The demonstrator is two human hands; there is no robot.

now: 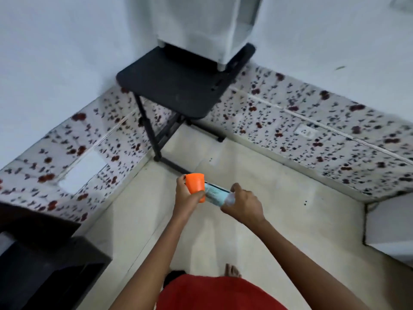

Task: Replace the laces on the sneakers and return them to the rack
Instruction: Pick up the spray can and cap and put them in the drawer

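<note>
Above pale smooth floor point(257, 175), left hand point(186, 198) grips tapered orange cup point(195, 183)

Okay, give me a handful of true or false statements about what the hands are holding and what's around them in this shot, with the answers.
1. The left hand holds an orange cup. True.
2. The right hand is empty. False: its fingers grip a pale plastic bottle lying sideways.
3. A sneaker sits on the black table. False: no sneaker is in view; a white appliance stands on the table's far end.
4. The cup and bottle are held up off the cream floor. True.
5. The lower walls are plain white. False: they carry a floral-patterned covering.
</note>
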